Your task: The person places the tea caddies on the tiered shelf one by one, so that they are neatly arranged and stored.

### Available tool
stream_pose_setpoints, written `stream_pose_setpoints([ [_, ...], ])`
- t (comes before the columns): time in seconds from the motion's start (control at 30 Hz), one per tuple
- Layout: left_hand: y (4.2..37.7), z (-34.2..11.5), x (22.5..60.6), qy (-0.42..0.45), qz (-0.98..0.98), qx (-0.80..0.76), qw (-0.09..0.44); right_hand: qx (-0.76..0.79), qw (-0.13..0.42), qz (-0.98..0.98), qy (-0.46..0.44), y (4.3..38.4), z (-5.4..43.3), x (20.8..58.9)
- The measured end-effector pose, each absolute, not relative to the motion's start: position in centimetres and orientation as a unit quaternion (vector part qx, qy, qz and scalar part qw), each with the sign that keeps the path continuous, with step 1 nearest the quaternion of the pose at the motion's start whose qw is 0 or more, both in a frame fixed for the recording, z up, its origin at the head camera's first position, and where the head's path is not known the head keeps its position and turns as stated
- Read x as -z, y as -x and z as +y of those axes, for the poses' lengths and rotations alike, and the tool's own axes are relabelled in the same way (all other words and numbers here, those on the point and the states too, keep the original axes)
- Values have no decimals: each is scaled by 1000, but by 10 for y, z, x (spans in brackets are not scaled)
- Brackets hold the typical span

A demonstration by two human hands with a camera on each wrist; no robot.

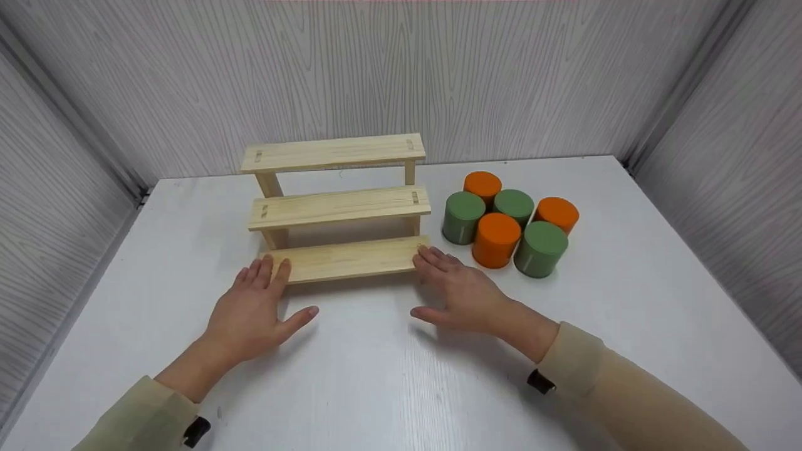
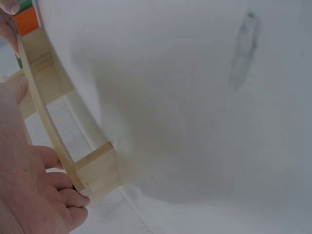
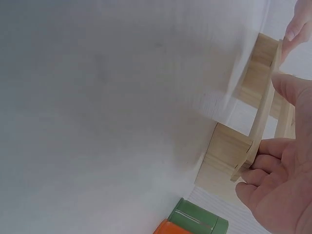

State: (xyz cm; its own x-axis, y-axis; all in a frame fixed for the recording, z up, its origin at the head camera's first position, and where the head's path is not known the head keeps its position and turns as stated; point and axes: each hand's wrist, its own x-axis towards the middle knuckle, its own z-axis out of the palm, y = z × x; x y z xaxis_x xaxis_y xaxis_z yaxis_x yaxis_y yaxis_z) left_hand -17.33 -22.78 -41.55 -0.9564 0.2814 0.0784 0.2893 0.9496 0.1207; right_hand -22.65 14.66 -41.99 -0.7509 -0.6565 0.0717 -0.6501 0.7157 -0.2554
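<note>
A three-tier wooden shelf (image 1: 338,203) of pale planks stands on the white table. My left hand (image 1: 250,313) has its fingertips on the left end of the lowest plank (image 1: 351,260), thumb spread to the side. At that plank's right end, my right hand (image 1: 467,294) rests its fingertips, its thumb also held apart. In the left wrist view the fingers (image 2: 63,195) lie at the plank's end, close to a side support (image 2: 100,170). The right wrist view has the fingers (image 3: 265,168) touching the opposite end.
Right of the shelf stand three orange cylinders (image 1: 498,238) and three green cylinders (image 1: 542,250), grouped closely near my right hand. Behind the table (image 1: 363,388) rises a wood-grain panel (image 1: 351,75), with similar panels at both sides.
</note>
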Motion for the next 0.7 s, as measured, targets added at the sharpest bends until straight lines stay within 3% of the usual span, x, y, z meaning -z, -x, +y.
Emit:
stream_pose_setpoints([
  [0.7,148,-204,421,162,-983,73,46,144,12,930,339,184,180,419],
])
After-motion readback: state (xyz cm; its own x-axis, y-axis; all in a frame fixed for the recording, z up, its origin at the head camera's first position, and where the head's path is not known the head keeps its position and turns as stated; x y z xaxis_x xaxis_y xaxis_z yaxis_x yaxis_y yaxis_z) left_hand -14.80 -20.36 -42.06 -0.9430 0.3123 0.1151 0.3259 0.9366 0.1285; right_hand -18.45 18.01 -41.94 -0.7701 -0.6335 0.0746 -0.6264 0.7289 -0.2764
